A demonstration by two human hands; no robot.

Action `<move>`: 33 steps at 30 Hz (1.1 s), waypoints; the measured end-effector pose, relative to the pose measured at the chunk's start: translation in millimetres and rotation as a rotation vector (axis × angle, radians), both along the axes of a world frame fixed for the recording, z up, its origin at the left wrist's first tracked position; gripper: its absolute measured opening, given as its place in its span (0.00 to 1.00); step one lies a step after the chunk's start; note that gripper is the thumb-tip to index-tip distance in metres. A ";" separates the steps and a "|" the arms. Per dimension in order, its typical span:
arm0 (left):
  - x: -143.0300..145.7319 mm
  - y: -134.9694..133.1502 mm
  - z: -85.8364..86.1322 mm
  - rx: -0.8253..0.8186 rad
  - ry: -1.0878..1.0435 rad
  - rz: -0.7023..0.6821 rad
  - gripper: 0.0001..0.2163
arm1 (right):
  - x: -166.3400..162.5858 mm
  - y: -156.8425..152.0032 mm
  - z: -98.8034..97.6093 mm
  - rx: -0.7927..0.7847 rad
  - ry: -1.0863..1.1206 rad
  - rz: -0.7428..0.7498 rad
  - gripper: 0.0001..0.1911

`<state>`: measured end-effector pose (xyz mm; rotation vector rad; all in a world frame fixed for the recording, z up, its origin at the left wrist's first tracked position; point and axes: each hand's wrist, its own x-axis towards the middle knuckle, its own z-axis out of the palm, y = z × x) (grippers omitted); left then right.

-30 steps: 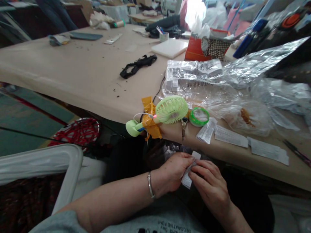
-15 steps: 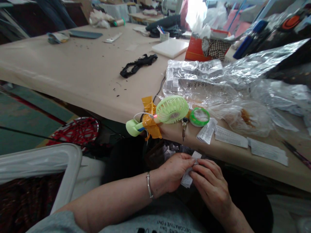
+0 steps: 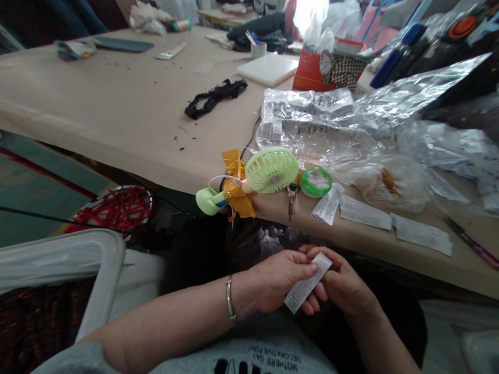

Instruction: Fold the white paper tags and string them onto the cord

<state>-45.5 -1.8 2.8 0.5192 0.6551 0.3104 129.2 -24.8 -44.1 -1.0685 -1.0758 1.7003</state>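
My left hand grips a small white printed label in front of my lap, its thumb on top and fingers beneath. Lines of tiny print run along the label, too small to read; whether it is one piece or several stacked cannot be made out. Curled at the label's upper right end, my right hand has its thumb against the edge and its fingers partly hidden behind. Just ahead on the table edge lie a folded bundle of labels and two flat label strips, one printed strip nearer the bundle and another strip farther right.
A green handheld fan is fixed to the table edge with orange tape. Beside it are a screwdriver-like tool and a green round container. Clear plastic bags and a pink-handled pointed tool lie rightward. A white bin stands left.
The label has turned face-up and tilts more to the right. My right fingers have shifted from over the label to behind its upper end. The whole view has moved slightly.
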 end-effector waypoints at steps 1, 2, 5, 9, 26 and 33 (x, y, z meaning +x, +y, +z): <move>-0.1 -0.6 -0.2 0.014 0.013 -0.016 0.15 | -1.4 0.7 -0.2 0.000 0.038 0.003 0.12; -0.2 -1.2 -0.5 0.028 0.029 -0.029 0.15 | -2.8 1.0 -0.9 0.004 0.055 0.011 0.11; -0.8 -1.9 -1.1 0.045 0.076 -0.039 0.16 | -5.1 -0.4 -4.9 0.025 0.026 0.031 0.11; -2.2 -1.1 -2.4 0.033 0.086 0.023 0.15 | -4.5 -5.6 -4.2 0.121 -0.181 -0.054 0.17; -5.4 0.2 -3.6 0.049 0.090 0.109 0.17 | -10.4 -15.3 19.8 0.802 -0.998 -0.181 0.18; -5.5 0.0 -7.4 0.047 0.086 0.120 0.15 | -13.6 -14.4 19.1 0.795 -0.962 -0.187 0.16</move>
